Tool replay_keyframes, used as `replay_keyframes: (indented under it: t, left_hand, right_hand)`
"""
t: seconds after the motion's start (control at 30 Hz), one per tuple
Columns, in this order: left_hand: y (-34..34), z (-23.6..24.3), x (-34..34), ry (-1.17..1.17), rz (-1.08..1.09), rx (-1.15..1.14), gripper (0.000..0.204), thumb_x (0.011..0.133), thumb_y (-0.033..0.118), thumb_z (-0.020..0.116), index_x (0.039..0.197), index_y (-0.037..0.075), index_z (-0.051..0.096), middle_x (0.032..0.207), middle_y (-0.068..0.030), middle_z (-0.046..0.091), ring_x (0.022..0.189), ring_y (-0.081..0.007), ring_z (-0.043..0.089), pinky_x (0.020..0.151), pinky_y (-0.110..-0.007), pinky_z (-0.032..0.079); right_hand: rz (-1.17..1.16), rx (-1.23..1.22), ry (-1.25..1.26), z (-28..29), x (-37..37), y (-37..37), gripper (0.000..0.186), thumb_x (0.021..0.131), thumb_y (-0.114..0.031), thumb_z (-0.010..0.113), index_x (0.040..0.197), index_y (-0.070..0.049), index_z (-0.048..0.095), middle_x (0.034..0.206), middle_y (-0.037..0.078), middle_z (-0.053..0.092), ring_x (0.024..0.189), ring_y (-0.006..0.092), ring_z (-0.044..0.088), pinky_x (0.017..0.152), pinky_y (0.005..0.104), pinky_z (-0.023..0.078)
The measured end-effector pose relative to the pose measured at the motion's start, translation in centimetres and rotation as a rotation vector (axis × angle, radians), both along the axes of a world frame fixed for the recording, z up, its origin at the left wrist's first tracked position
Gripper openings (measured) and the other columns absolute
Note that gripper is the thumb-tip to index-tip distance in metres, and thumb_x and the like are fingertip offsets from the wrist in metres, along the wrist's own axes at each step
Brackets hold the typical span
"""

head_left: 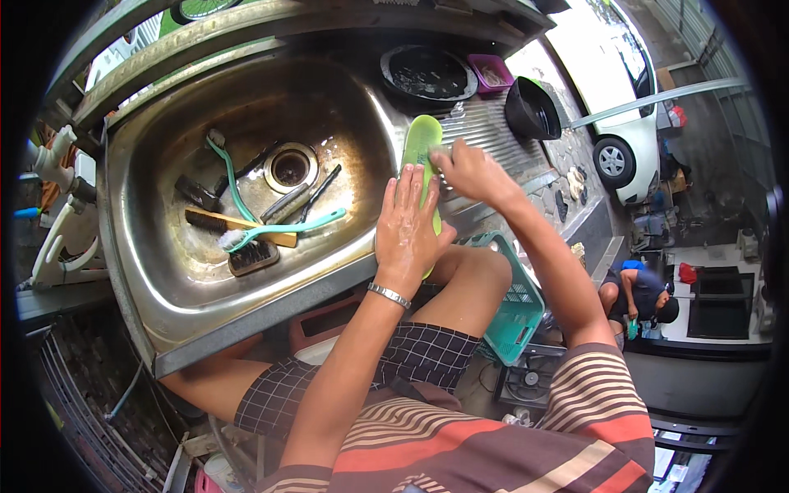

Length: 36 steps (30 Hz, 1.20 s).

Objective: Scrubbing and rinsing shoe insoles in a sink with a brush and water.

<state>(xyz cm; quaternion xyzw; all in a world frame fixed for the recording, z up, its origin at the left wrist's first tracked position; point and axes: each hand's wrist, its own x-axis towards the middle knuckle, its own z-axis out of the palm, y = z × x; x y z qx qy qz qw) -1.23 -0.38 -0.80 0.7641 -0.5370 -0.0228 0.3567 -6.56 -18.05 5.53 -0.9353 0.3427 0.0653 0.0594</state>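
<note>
Green insole [424, 134] lies under straight-fingered left hand [408, 223].

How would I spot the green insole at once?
Find the steel sink, then its right end, beside the ribbed drainboard. There the left hand lies flat across the green insole, its rounded tip poking past the fingers. Unlike the teal crate lower down, it is flat, slim and bright lime-green.

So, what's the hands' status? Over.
Left hand flat on green sole-shaped piece. Right hand at its edge, contents unclear. Brushes in sink, hands clear.
</note>
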Motion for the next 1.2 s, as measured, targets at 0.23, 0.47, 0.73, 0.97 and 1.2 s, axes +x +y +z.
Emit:
replay_keyframes:
  t: [0.23,0.47,0.73,0.97,1.2]
  left_hand:
    - [-0.2,-0.2,0.6,0.017,-0.032,0.022,0.068,0.087,0.042,0.062,0.143,0.005,0.059,0.158,-0.0201,0.046,0.152,-0.0315,0.034,0.127,-0.046,0.023]
    - [-1.0,1.1,-0.7,0.047,-0.103,0.042,0.07,0.087,0.045,0.061,0.146,0.008,0.057,0.159,-0.02,0.045,0.153,-0.0313,0.033,0.128,-0.047,0.02]
    - [-0.6,0.4,0.1,0.051,-0.08,0.017,0.069,0.086,0.042,0.061,0.145,0.006,0.056,0.159,-0.0206,0.045,0.154,-0.0323,0.032,0.127,-0.048,0.021]
    - [0.3,-1.0,0.9,0.068,-0.024,-0.004,0.065,0.085,0.042,0.062,0.138,0.005,0.063,0.16,-0.0201,0.044,0.155,-0.0314,0.031,0.128,-0.047,0.019]
    - [0.5,-1.1,1.0,0.057,-0.039,0.048,0.069,0.088,0.044,0.059,0.145,0.005,0.057,0.162,-0.0199,0.041,0.156,-0.0313,0.027,0.128,-0.048,0.018]
  right_hand:
    - [-0.201,-0.018,-0.041,-1.8,5.0,0.4,0.057,0.105,-0.038,0.048,0.118,0.017,0.056,0.097,0.038,0.069,0.097,0.0525,0.07,0.091,0.0566,0.055]
    - [0.027,-0.241,-0.067,-6.5,-0.1,-5.3,0.053,0.107,-0.038,0.048,0.108,0.014,0.057,0.093,0.037,0.068,0.087,0.0542,0.07,0.078,0.058,0.058]
    - [0.135,-0.171,0.152,-5.0,1.5,-4.3,0.051,0.108,-0.035,0.044,0.104,0.012,0.063,0.097,0.038,0.068,0.086,0.0562,0.069,0.08,0.0575,0.058]
    - [0.28,-0.207,0.147,-4.6,2.0,-1.0,0.044,0.107,-0.029,0.047,0.094,0.01,0.064,0.082,0.032,0.068,0.079,0.0547,0.07,0.072,0.0593,0.058]
    - [0.319,-0.168,0.363,-3.1,3.9,-1.1,0.042,0.103,-0.03,0.052,0.095,0.008,0.067,0.081,0.032,0.069,0.084,0.0526,0.071,0.077,0.0563,0.059]
